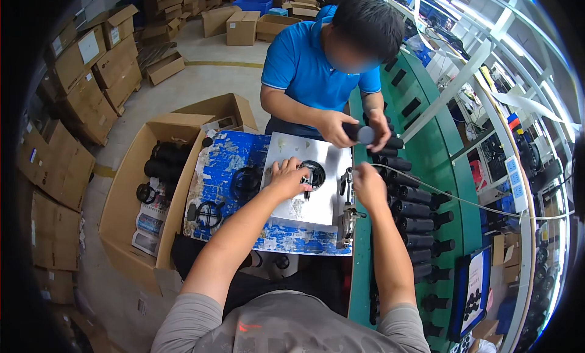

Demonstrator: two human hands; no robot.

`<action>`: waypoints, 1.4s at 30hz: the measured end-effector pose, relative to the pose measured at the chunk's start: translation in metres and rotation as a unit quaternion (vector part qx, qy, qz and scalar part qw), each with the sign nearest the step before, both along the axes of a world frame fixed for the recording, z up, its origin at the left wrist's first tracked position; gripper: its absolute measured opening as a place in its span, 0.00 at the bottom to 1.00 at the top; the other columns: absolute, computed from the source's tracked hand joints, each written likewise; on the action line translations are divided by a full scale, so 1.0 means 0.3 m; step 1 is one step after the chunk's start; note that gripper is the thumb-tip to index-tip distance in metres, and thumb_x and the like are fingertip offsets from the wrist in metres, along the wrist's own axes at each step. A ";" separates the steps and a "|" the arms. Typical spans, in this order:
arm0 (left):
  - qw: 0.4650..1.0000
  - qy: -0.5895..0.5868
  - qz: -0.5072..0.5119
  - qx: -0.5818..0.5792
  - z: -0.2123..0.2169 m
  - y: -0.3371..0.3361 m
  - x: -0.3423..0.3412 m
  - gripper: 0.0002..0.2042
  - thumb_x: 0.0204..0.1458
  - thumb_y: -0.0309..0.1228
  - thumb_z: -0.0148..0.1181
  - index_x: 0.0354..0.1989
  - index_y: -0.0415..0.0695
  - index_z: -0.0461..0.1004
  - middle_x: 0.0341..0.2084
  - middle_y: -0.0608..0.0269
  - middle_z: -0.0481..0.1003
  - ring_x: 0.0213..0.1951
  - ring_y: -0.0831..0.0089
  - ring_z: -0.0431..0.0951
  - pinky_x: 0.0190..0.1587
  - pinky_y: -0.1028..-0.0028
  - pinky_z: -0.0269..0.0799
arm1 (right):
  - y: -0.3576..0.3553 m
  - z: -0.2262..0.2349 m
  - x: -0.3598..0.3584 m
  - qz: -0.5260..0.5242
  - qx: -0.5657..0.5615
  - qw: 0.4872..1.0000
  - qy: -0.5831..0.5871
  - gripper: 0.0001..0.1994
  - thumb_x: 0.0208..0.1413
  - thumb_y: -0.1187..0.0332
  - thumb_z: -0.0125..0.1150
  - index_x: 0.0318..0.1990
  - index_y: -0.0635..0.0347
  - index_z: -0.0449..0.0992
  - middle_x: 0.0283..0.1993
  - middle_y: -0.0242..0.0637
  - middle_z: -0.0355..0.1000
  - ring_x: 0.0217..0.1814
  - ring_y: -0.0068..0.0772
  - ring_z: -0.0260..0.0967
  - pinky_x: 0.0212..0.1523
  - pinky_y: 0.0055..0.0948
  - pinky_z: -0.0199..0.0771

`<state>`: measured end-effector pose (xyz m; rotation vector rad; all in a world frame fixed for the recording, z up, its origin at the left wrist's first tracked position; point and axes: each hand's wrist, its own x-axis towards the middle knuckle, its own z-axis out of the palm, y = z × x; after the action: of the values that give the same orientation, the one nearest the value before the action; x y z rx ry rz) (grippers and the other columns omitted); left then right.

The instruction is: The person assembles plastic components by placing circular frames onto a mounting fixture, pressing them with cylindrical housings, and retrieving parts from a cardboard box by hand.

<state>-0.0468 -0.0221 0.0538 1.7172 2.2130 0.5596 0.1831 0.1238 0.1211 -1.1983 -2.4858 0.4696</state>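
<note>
Two hands: the person's own forearms are seen coming up from the lower edge onto a small surface (231,155) with a worn blue top.
Left hand (287,176): laid palm down on a grey metal plate (317,210), fingers spread flat rather than clenched, fingertips touching a black ring-shaped part (313,173).
Black ring-shaped part: lying flat on the plate's upper half, just beyond and to the right of the left fingertips; it is touched, not enclosed.
Right hand (368,185): loosely curled at the plate's right edge, above a small metal press fixture (347,216); whether anything is pinched in its grip cannot be told.
Thin cord (451,197): stretched from just beside the right hand toward the right, across the green conveyor.
Green conveyor (439,152): running along the right side, with a row of black cylindrical parts (414,210) laid on it next to the right forearm.
Other black rings (210,213): resting on the blue top, left of the plate and well apart from both hands.
Open cardboard box (122,188): standing to the left of the surface, with black cylinders and rings inside.
Co-worker: a person in a blue shirt (304,67) is seated opposite, both hands closed around a black cylinder (359,134) beyond the plate.
</note>
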 end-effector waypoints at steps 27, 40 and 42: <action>0.844 -0.144 0.465 0.225 -0.639 -0.422 -0.308 0.18 0.55 0.31 0.69 0.49 0.37 0.72 0.38 0.45 0.80 0.43 0.45 0.81 0.49 0.55 0.76 | -0.543 0.133 -0.015 0.155 -0.202 0.962 0.099 0.13 0.53 0.78 0.70 0.46 0.64 0.77 0.39 0.35 0.74 0.36 0.25 0.70 0.35 0.26 0.71; 0.773 -0.500 0.319 0.226 -0.074 -0.851 0.007 0.14 0.63 0.31 0.64 0.55 0.41 0.78 0.47 0.58 0.79 0.48 0.76 0.78 0.46 0.73 0.75 | -0.821 -0.135 -0.002 0.177 -0.396 0.882 0.187 0.16 0.62 0.78 0.65 0.56 0.61 0.74 0.45 0.24 0.70 0.35 0.12 0.65 0.36 0.19 0.68; 0.769 -0.527 0.302 0.200 -0.041 -0.905 0.105 0.15 0.63 0.30 0.64 0.57 0.42 0.77 0.48 0.59 0.78 0.49 0.78 0.77 0.47 0.75 0.75 | -0.857 -0.123 -0.087 0.201 -0.348 0.902 0.159 0.16 0.63 0.77 0.65 0.56 0.61 0.73 0.45 0.25 0.71 0.34 0.12 0.65 0.35 0.18 0.68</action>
<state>-0.0154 -0.2937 0.0415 0.3972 1.7108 1.7176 0.1571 -0.1332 0.0841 -0.6973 -2.3152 1.6276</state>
